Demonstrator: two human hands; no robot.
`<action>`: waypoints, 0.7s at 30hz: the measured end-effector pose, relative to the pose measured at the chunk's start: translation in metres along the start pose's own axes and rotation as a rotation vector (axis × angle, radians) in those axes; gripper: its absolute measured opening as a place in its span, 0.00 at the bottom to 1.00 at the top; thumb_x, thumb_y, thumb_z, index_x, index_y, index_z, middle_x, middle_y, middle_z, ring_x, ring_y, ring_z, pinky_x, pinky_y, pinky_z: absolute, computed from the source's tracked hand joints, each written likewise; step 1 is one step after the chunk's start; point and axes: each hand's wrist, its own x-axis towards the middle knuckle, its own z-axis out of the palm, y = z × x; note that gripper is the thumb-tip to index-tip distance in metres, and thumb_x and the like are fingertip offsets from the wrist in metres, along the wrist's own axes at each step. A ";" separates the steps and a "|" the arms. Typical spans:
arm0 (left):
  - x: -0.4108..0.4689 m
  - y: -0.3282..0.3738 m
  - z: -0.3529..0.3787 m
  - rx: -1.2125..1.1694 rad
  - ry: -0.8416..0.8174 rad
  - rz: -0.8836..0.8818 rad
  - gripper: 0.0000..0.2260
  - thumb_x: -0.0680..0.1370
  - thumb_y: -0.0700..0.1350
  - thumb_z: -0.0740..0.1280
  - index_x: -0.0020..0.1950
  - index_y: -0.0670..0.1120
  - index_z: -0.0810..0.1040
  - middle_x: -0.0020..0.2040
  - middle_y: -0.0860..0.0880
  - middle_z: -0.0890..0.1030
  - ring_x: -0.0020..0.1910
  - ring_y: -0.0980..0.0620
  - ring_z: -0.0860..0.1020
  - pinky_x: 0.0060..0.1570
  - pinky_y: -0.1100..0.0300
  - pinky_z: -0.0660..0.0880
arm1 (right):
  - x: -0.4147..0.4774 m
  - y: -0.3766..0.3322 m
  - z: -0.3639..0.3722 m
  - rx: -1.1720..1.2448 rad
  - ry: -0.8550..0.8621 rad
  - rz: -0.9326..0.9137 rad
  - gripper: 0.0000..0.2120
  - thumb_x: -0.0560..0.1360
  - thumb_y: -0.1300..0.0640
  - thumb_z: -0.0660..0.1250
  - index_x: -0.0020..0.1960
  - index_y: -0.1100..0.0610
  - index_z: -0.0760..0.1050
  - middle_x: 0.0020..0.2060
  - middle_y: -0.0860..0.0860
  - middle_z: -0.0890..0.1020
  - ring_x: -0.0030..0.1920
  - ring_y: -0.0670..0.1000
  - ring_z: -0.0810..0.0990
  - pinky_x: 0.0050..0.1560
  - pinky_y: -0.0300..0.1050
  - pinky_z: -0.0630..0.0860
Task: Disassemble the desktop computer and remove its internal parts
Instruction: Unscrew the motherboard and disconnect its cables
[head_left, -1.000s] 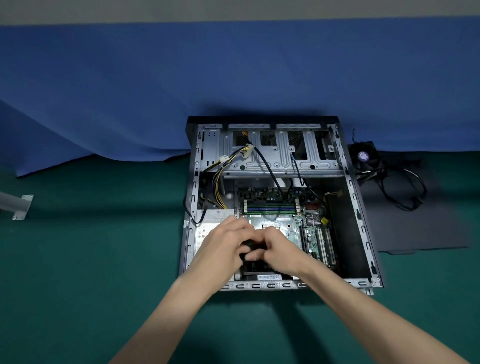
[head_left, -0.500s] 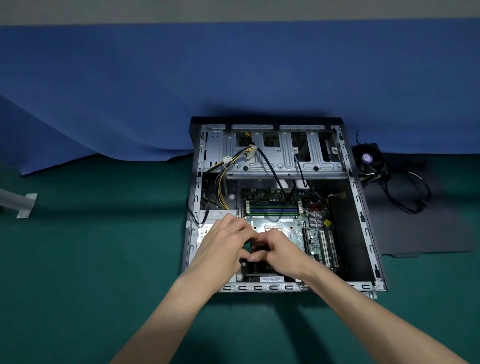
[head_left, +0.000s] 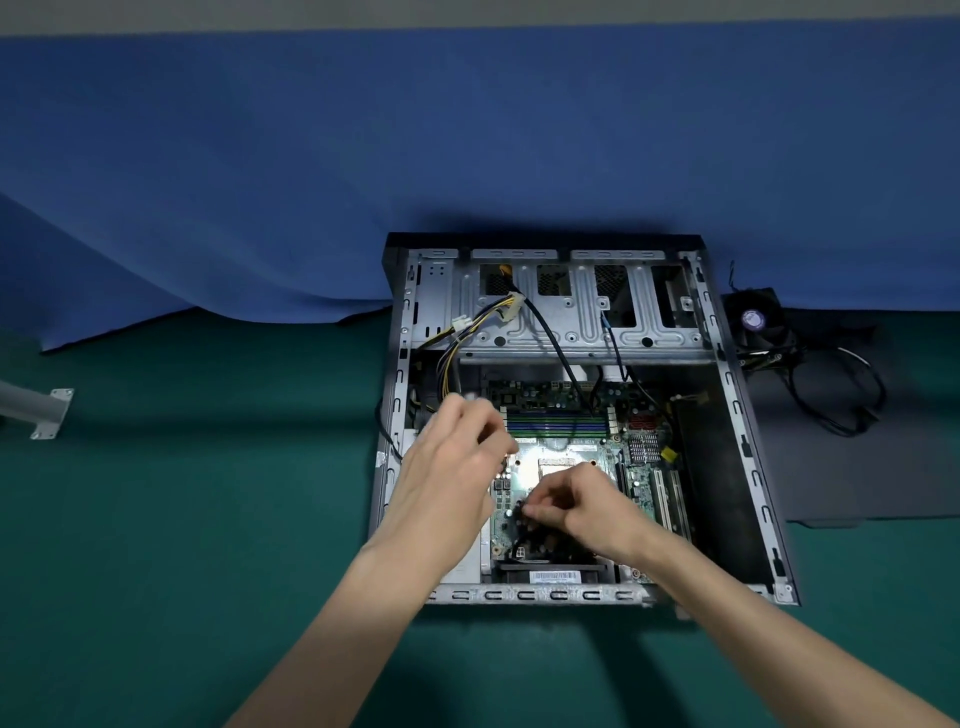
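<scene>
The right hand (head_left: 587, 512) pinched the black cable (head_left: 520, 538) trailing nearward from its fingertips, while the blurred left hand (head_left: 449, 467), loosely curled and seemingly empty, hovered up-left.

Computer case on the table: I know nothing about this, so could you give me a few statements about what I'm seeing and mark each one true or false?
1. The case lies open on a green table. True.
2. A fan lies outside the case, to its right. True.
3. Both hands are outside the case. False: the left hand and the right hand are both over the motherboard inside it.
4. The cloth behind the case is red. False: it is blue.
5. The right hand pinches a dark part at the board's near end. True.
</scene>
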 end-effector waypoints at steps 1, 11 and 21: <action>0.003 -0.002 0.001 -0.006 0.024 -0.016 0.15 0.65 0.29 0.73 0.48 0.42 0.79 0.50 0.49 0.74 0.50 0.47 0.71 0.40 0.52 0.75 | 0.003 0.000 0.001 -0.022 -0.019 0.018 0.04 0.74 0.60 0.71 0.41 0.59 0.80 0.27 0.44 0.81 0.28 0.42 0.78 0.32 0.34 0.73; 0.013 -0.019 0.029 -0.101 0.144 -0.132 0.20 0.67 0.27 0.70 0.56 0.42 0.78 0.54 0.45 0.71 0.54 0.46 0.70 0.38 0.52 0.75 | 0.035 -0.027 0.008 -0.416 -0.596 0.354 0.13 0.83 0.60 0.55 0.59 0.59 0.76 0.27 0.54 0.75 0.19 0.48 0.71 0.18 0.36 0.70; 0.014 -0.021 0.040 -0.105 0.151 -0.164 0.25 0.63 0.22 0.67 0.57 0.39 0.78 0.56 0.41 0.72 0.54 0.43 0.69 0.42 0.51 0.75 | 0.048 -0.017 0.021 -0.522 -0.554 0.374 0.11 0.81 0.61 0.56 0.57 0.58 0.76 0.24 0.52 0.76 0.16 0.45 0.69 0.17 0.35 0.67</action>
